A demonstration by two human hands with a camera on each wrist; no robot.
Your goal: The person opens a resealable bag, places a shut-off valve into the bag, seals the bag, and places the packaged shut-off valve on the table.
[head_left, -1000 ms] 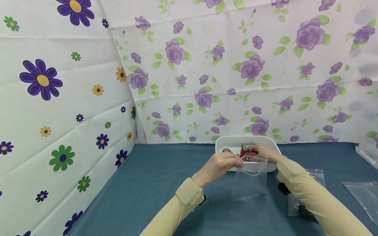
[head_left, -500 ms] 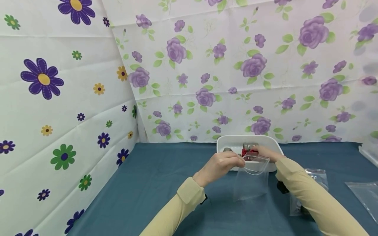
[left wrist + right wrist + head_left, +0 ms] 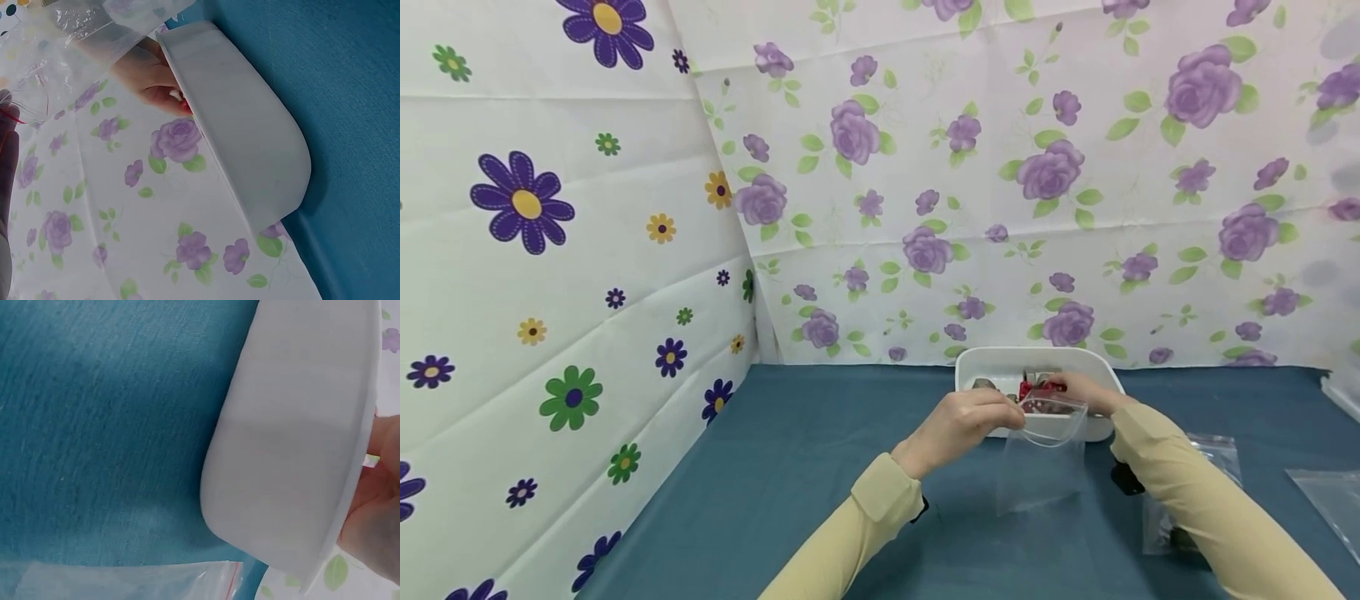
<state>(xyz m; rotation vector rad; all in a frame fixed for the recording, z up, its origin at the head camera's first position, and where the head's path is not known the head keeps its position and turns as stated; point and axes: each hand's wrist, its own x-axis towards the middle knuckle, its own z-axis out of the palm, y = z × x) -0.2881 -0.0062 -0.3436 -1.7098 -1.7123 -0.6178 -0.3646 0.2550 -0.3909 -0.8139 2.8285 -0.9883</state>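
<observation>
Near the far edge of the table (image 3: 790, 483), I see a white tub (image 3: 1099, 427), with a flowered cloth (image 3: 917, 292) hanging behind it. Red pieces (image 3: 1026, 389) lie toward the tub's middle, and a grey piece (image 3: 983, 383) sits farther left inside it. From my head camera, the left hand (image 3: 964, 422) is in front of the tub's near left side, finger and thumb pinching a clear bag (image 3: 1043, 479) by the upper left of its mouth. The bag hangs just before the tub, its mouth standing open in a loop that overlaps the tub's near rim. The right hand (image 3: 1086, 392) is in the tub's right half, fingers down at the red pieces; my wrist views show the tub's wall hiding part of it, so I cannot tell whether it grips anything. Right of the tub and nearer the person, I make out a second bag (image 3: 1157, 527), partly covered by the right sleeve (image 3: 1202, 492). Well to the tub's right, a third bag (image 3: 1330, 496) lies flat, cut off by the view's edge.
</observation>
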